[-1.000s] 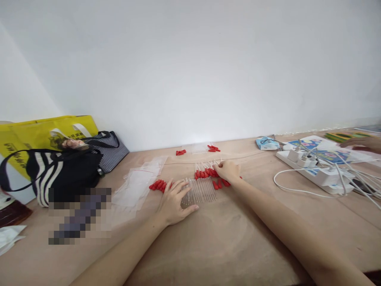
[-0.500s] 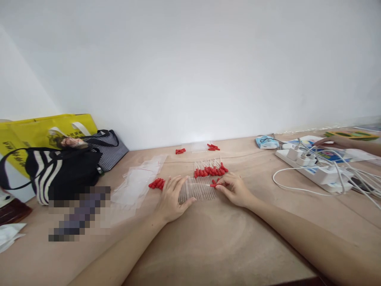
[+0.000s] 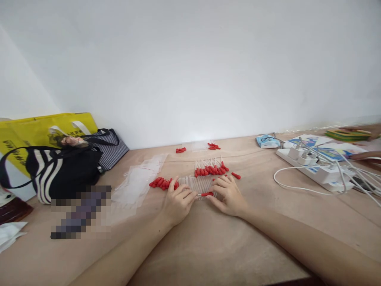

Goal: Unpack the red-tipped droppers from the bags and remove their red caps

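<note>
My right hand pinches the red rubber bulb of a glass dropper, held crosswise near the table. The dropper's clear end points at my left hand, whose curled fingers and thumb meet around it; the exact contact is partly hidden. Just beyond my fingers lies a strip of clear, upright-lined tubes or slots. Red bulbs cluster at its left end, partly behind my left hand. Farther back is a row of red-bulbed droppers, clear stems pointing away. One loose red bulb rests right of the row.
Clear plastic bags lie left of my hands. By the wall are more red-bulbed droppers. A white power strip with cables, a blue mask and another person's hand are at right. Bags stand at left.
My right hand came from the back row toward me with a dropper and moved left. My left hand, earlier spread over the clear strip, has curled toward the dropper's clear end.
</note>
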{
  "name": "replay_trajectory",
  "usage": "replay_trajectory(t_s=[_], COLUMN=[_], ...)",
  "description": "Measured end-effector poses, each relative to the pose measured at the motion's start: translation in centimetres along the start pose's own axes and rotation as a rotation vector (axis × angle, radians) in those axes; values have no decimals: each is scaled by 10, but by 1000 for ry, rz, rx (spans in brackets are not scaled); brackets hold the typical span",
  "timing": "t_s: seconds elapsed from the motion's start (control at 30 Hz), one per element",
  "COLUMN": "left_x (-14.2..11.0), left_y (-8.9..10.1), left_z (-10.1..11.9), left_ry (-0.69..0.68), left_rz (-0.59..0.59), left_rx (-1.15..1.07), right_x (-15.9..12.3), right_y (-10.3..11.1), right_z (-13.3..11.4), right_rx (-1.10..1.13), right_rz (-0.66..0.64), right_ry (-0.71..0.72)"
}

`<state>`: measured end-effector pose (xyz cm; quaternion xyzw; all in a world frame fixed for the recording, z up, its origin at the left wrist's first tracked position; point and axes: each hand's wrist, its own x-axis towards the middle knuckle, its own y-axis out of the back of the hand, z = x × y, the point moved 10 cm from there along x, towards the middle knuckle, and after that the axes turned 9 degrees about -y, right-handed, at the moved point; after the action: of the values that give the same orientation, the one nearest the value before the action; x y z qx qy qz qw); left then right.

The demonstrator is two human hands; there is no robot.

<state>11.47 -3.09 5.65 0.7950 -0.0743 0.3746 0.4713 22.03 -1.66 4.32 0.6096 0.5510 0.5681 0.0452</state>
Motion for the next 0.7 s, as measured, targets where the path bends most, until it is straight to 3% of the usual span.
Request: replay_trajectory(t_s=[0.27,0.7], left_x=[4,-1], left_y=[5,8], left_z=[8,14], left_ry=[-49,-103], left_rz=[22,76], left_rx=[57,30], right_x=[-2,-8], right_y=[-3,-2], right_z=[-11,-19], right_rx=[-104,-83], right_rz=[81,4], right_ry=[124,211])
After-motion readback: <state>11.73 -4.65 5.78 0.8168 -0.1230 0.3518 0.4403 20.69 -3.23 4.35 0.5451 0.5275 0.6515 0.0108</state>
